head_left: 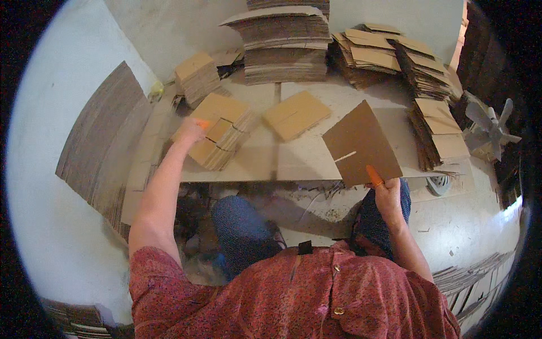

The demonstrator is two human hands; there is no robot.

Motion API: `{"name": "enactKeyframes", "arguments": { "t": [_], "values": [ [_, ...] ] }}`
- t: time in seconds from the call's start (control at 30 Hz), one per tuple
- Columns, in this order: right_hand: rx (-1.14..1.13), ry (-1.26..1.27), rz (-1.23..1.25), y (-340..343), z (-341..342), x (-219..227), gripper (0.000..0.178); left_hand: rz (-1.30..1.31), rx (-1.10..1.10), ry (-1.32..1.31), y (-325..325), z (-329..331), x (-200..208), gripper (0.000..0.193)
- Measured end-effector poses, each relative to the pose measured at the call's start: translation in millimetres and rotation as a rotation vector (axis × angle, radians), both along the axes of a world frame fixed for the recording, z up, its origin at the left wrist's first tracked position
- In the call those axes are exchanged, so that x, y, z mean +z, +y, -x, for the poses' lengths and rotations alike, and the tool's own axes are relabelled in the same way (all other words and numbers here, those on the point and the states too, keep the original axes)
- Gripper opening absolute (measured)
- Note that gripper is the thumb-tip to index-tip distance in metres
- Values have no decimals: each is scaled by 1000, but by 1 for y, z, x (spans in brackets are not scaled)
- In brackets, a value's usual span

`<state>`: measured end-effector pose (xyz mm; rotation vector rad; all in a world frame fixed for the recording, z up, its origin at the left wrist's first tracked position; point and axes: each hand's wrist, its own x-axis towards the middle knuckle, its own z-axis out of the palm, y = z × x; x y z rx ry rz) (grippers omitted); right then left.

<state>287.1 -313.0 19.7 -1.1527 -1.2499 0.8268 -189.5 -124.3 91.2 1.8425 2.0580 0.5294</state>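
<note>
My right hand [388, 195] grips a brown cardboard sheet [364, 144] by its near edge, an orange finger cover [374, 175] lying on the sheet. The sheet is tilted up and has one light slot on its left side. My left hand [192, 131] is closed at the left edge of a stack of slotted cardboard pieces [226, 116]. Another orange finger cover [201, 123] shows on it; whether it pinches a piece is hidden. Between the hands, a lower stack of cardboard pieces [297, 114] lies on the table.
The pale table [257, 161] ends just before my knees. Tall cardboard piles [286, 48] stand at the back, and more stacks [440, 133] line the right side. A grey fan [492, 124] is at far right. Large sheets [104, 141] lean on the left wall.
</note>
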Motion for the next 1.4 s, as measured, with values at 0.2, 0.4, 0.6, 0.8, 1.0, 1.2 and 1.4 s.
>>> {"name": "enactKeyframes", "arguments": {
  "t": [0.2, 0.4, 0.6, 0.8, 1.0, 1.2, 1.4],
  "values": [
    [5, 207, -32, -10, 10, 44, 22, -491, -145, 337, -3, -46, 18, 15],
    [19, 200, -190, 0, 10, 79, 20, -249, -462, -256, -58, -188, 36, 19],
    [-3, -232, -60, 27, -23, 53, 20, -51, -742, -358, -90, -266, 42, 23],
    [-161, -779, -15, 38, -32, 22, 35, 47, -752, -562, -82, -286, 32, 24],
    [-196, -444, 203, 53, -44, 24, 28, -67, -607, -217, -5, -240, -18, 40],
    [-216, -694, 130, 83, -47, 24, 28, -321, -315, 306, 38, -184, -135, 43],
    [-160, -574, 163, 92, -51, 30, 27, -8, -418, 431, 43, -185, -110, 20]
  ]
}}
